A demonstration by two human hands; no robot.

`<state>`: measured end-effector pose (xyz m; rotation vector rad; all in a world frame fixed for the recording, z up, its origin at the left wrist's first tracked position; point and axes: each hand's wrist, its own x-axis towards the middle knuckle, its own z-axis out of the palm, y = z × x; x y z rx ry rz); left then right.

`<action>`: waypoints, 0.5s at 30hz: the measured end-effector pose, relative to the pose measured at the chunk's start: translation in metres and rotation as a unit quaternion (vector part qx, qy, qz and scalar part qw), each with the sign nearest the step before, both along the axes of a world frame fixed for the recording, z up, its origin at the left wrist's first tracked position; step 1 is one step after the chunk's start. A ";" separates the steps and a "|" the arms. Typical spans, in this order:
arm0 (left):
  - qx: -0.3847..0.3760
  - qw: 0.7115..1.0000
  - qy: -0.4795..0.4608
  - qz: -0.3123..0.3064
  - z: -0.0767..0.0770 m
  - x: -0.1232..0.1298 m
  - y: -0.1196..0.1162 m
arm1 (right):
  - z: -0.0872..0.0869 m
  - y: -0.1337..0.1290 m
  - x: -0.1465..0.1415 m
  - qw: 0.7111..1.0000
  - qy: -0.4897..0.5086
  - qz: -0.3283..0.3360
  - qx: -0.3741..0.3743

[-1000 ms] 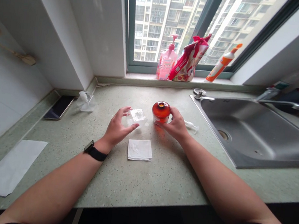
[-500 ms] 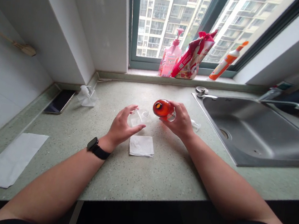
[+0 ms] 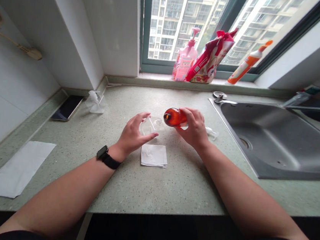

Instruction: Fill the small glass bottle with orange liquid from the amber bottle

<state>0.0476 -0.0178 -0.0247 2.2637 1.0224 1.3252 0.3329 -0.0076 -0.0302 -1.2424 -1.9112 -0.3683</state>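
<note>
My right hand (image 3: 195, 128) is wrapped round an orange-red bottle (image 3: 176, 118), which is tipped on its side above the counter with its open, capless mouth toward the left and toward me. My left hand (image 3: 135, 130) curves its thumb and fingers around a clear plastic container (image 3: 152, 126) on the counter, whose round opening is on its right side, near the bottle's mouth. No liquid stream shows between the two. A folded white paper towel (image 3: 154, 156) lies just in front of the container. Beyond my right hand lies a whitish pump head (image 3: 212, 133), partly hidden.
A phone (image 3: 67, 107) and a white spray top with clear plastic (image 3: 95, 102) are at the back left, a white paper sheet (image 3: 17, 169) nearer. A steel sink (image 3: 261, 147) is on the right. A pink pump bottle (image 3: 184, 61), red bag (image 3: 211, 60) and orange-white bottle (image 3: 247, 66) line the sill.
The orange-red bottle has turned slightly, so more of its side shows and its mouth points further left. My left hand stays around the clear container. The whole view has shifted a little.
</note>
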 end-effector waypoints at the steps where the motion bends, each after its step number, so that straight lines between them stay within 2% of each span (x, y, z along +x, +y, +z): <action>1: 0.001 1.000 0.000 -0.002 0.000 0.000 0.000 | 0.000 0.000 0.000 1.000 -0.004 -0.002 0.003; 15: -0.009 1.000 0.000 -0.018 -0.001 0.003 -0.001 | -0.001 -0.002 0.000 0.999 -0.032 -0.015 0.000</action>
